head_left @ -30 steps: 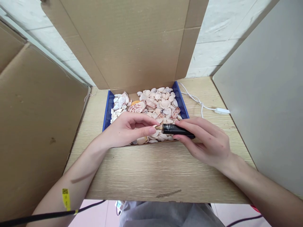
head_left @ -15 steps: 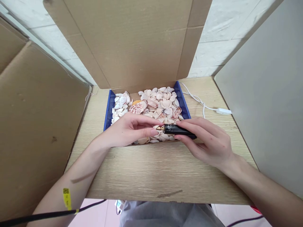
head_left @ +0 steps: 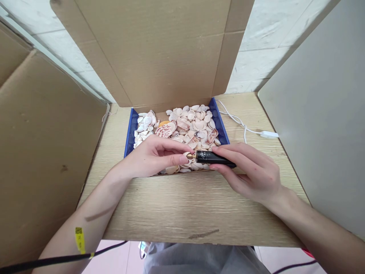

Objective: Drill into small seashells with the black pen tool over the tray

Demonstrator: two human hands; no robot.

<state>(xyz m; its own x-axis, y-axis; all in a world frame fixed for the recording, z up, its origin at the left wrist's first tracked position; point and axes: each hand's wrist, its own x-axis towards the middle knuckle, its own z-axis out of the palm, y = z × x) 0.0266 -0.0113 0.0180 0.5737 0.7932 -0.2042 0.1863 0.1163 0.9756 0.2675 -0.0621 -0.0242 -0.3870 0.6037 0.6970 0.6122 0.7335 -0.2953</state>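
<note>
Here's the black tool (head_left: pixel 209 157), lying level over the near edge of the box (head_left: pixel 220 121) of shells (head_left: pixel 199 125). The right hand (head_left: pixel 253 171) has its grip closed round it, thumb below. The brass tip (head_left: pixel 193 156) points into the left hand (head_left: pixel 154 156), its grip pinching a pale shell (head_left: pixel 186 154), mostly hidden. Same pose as half a second ago!
</note>
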